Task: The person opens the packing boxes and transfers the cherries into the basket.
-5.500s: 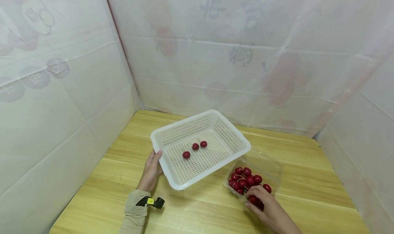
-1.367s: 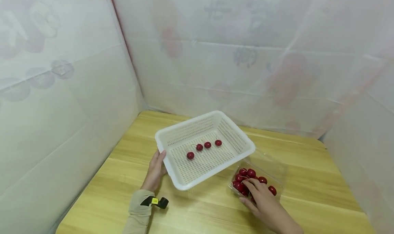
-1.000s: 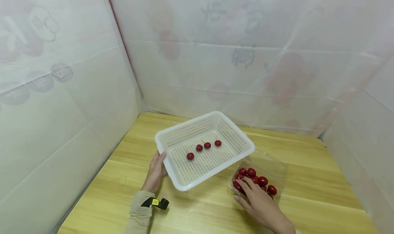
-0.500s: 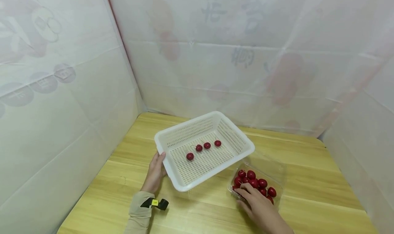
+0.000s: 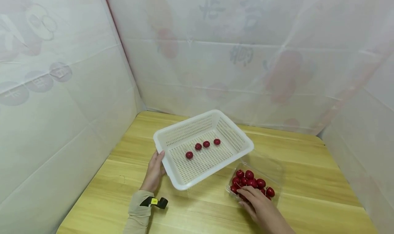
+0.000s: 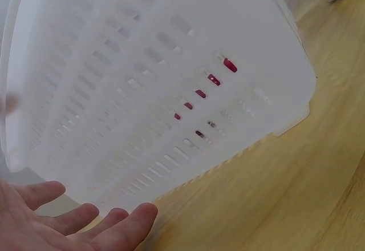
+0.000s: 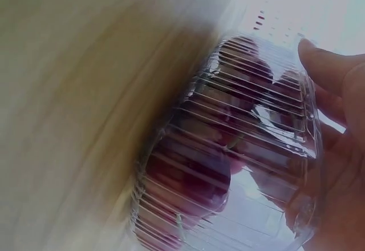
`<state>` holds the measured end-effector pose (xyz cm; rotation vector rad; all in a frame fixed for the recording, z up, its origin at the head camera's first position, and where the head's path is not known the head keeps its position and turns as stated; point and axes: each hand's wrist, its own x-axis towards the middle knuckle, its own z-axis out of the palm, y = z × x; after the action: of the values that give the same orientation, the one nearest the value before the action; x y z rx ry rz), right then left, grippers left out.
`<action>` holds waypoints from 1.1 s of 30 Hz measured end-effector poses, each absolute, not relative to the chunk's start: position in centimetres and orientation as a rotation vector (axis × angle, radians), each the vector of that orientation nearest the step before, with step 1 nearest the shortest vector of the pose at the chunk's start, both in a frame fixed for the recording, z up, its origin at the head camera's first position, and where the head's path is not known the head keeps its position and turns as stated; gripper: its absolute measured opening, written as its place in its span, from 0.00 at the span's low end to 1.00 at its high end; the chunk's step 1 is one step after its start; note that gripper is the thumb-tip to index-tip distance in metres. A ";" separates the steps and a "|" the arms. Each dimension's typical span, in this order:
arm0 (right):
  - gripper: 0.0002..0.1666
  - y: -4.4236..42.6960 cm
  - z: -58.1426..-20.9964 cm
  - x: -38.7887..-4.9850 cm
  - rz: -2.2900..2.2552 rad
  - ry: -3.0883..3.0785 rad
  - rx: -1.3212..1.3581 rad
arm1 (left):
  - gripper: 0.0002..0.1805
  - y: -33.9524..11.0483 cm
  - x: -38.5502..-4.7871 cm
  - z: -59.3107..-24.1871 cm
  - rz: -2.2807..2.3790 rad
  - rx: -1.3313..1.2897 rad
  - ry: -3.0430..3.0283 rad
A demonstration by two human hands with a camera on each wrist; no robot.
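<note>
A white perforated basket is held tilted by its left rim in my left hand, thumb over the rim. Several red cherries lie in a loose row on its floor. In the left wrist view the fingers are under the basket's wall. To the right, a clear plastic box with its lid open holds several cherries. My right hand reaches into its near side, fingers bent down among the cherries; whether they grip one is hidden. The right wrist view shows cherries through the box's ribbed wall.
Both things are on or over a light wooden table. Pale printed sheets hang as walls at the left, back and right. A black strap with a yellow tag is round the left wrist.
Since the oldest frame, a further cherry lies in the basket. The right hand has shifted left within the box over the last second, uncovering cherries on the right. The left hand keeps its hold.
</note>
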<state>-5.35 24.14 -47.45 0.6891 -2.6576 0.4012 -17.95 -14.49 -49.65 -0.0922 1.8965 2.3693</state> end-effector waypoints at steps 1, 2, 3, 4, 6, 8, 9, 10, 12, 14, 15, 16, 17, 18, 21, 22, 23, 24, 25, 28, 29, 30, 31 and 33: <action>0.24 24.2 -47.4 -5.4 0.408 -2.646 0.699 | 0.33 -14.5 -17.9 -49.6 2.368 -0.093 1.898; 0.24 24.2 -47.4 -5.4 0.415 -2.636 0.710 | 0.33 -14.5 -18.0 -49.6 2.368 -0.096 1.899; 0.23 24.3 -47.4 -5.5 0.422 -2.627 0.724 | 0.33 -14.5 -18.0 -49.6 2.368 -0.096 1.900; 0.22 24.3 -47.4 -5.5 0.432 -2.617 0.741 | 0.33 -14.5 -18.0 -49.6 2.372 -0.099 1.897; 0.21 24.4 -47.5 -5.5 0.450 -2.593 0.768 | 0.33 -14.5 -18.0 -49.7 2.372 -0.101 1.896; 0.22 24.5 -47.6 -5.6 0.473 -2.562 0.785 | 0.33 -14.5 -18.1 -49.7 2.370 -0.102 1.897; 0.22 24.5 -47.6 -5.6 0.480 -2.550 0.785 | 0.33 -14.5 -18.1 -49.8 2.368 -0.100 1.897; 0.23 24.5 -47.6 -5.6 0.492 -2.538 0.783 | 0.33 -14.6 -18.2 -49.8 2.366 -0.101 1.899; 0.25 24.5 -47.6 -5.5 0.513 -2.525 0.766 | 0.33 -14.6 -18.2 -49.8 2.361 -0.099 1.904; 0.26 24.4 -47.6 -5.4 0.543 -2.521 0.751 | 0.34 -14.6 -18.2 -49.8 2.358 -0.100 1.907; 0.26 24.4 -47.6 -5.3 0.566 -2.519 0.742 | 0.34 -14.5 -18.2 -49.7 2.355 -0.103 1.911; 0.26 24.4 -47.6 -5.2 0.596 -2.512 0.737 | 0.34 -14.5 -18.2 -49.7 2.354 -0.104 1.912; 0.27 24.4 -47.6 -5.2 0.627 -2.507 0.732 | 0.34 -14.5 -18.1 -49.7 2.353 -0.104 1.914; 0.27 24.4 -47.6 -5.1 0.662 -2.503 0.726 | 0.34 -14.5 -18.1 -49.7 2.350 -0.103 1.919; 0.27 24.5 -47.6 -4.9 0.742 -2.498 0.718 | 0.33 -14.5 -18.0 -49.8 2.353 -0.106 1.919; 0.27 24.6 -47.6 -4.8 0.761 -2.500 0.718 | 0.33 -14.5 -18.0 -49.9 2.356 -0.107 1.915; 0.26 24.7 -47.6 -4.7 0.779 -2.507 0.714 | 0.33 -14.5 -18.0 -49.9 2.358 -0.111 1.913; 0.26 24.8 -47.5 -4.6 0.793 -2.514 0.709 | 0.33 -14.4 -17.9 -49.9 2.359 -0.114 1.910; 0.26 24.9 -47.5 -4.5 0.799 -2.522 0.702 | 0.33 -14.4 -17.9 -49.9 2.360 -0.117 1.907; 0.24 25.1 -47.2 -4.2 0.811 -2.550 0.675 | 0.33 -14.4 -17.9 -50.0 2.364 -0.112 1.904; 0.24 25.2 -47.0 -4.1 0.811 -2.558 0.662 | 0.33 -14.4 -17.9 -49.9 2.367 -0.105 1.903; 0.23 25.2 -46.9 -4.1 0.805 -2.568 0.649 | 0.33 -14.4 -17.9 -49.9 2.371 -0.100 1.901; 0.22 25.2 -46.8 -4.0 0.802 -2.578 0.637 | 0.33 -14.4 -17.9 -49.9 2.374 -0.095 1.901; 0.20 25.3 -46.5 -4.0 0.785 -2.599 0.609 | 0.33 -14.4 -17.9 -49.9 2.379 -0.088 1.899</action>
<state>-4.00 25.32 -46.48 0.6085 -2.5986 0.7846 -17.87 -14.43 -49.91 -0.0885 1.8994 2.3794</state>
